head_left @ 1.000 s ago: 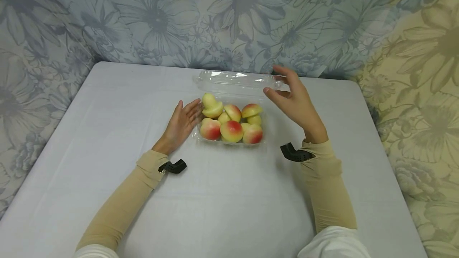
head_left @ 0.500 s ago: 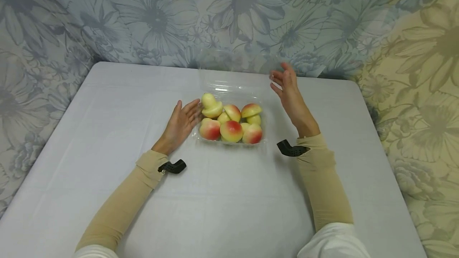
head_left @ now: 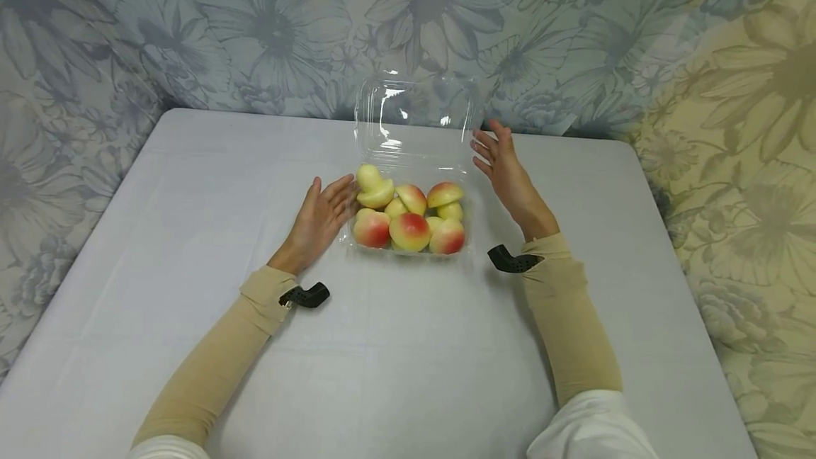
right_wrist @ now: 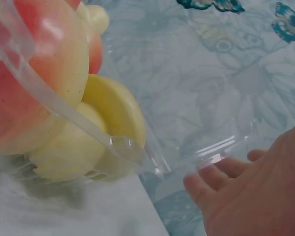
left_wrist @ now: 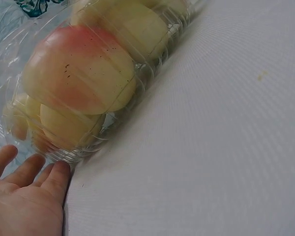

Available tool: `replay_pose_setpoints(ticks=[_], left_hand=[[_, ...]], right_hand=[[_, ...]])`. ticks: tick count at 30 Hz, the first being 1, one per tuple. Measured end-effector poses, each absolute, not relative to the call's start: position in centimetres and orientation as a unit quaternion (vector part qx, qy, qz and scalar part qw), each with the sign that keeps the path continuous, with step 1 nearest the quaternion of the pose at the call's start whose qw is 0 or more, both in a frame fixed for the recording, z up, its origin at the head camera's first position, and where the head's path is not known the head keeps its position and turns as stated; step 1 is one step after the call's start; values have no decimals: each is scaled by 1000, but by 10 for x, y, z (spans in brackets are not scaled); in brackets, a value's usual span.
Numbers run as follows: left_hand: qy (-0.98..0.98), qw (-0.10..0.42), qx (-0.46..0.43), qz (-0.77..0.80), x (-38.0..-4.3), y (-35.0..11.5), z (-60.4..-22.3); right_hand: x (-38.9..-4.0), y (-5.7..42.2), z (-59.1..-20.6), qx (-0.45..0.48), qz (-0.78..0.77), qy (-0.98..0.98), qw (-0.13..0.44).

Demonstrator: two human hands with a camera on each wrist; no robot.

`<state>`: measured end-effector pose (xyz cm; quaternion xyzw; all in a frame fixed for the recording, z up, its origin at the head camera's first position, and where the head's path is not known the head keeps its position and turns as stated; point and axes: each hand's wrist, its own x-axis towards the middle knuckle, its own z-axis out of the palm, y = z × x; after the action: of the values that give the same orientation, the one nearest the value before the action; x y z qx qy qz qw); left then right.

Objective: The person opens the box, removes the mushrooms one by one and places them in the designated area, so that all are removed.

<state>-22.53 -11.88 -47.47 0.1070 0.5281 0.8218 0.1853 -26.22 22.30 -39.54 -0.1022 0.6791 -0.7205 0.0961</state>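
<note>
A clear plastic clamshell box [head_left: 408, 253] stands on the white table, holding several yellow-and-red peaches [head_left: 411, 232], some of them in cut pieces. Its transparent lid [head_left: 417, 119] is swung up and back, raised behind the fruit. At the box's left side is my left hand [head_left: 315, 222], palm inward with fingers extended. In the left wrist view the fingertips [left_wrist: 61, 169] meet the ribbed plastic wall. My right hand [head_left: 510, 179] is held beside the lid's right edge, fingers spread and gripping nothing. The right wrist view shows its fingertips [right_wrist: 221, 172] close to the lid's edge.
A white cloth covers the table [head_left: 395, 374]. Just behind its far edge rises a flower-patterned wall [head_left: 280, 34], with dark butterfly shapes at the top. Black camera mounts [head_left: 304, 295] sit on both wrists over tan sleeves.
The lid has swung up and backward from a lower slant. My right hand has shifted left and come off its earlier curled pose to straighter fingers. The left hand has stayed at the box.
</note>
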Motion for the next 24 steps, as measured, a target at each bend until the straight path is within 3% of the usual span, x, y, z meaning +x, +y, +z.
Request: replay_pose_setpoints(ticks=[24], left_hand=[[532, 186, 107, 819, -226, -121, -475]], right_hand=[[-273, 224, -413, -24, -740, 655, 150]])
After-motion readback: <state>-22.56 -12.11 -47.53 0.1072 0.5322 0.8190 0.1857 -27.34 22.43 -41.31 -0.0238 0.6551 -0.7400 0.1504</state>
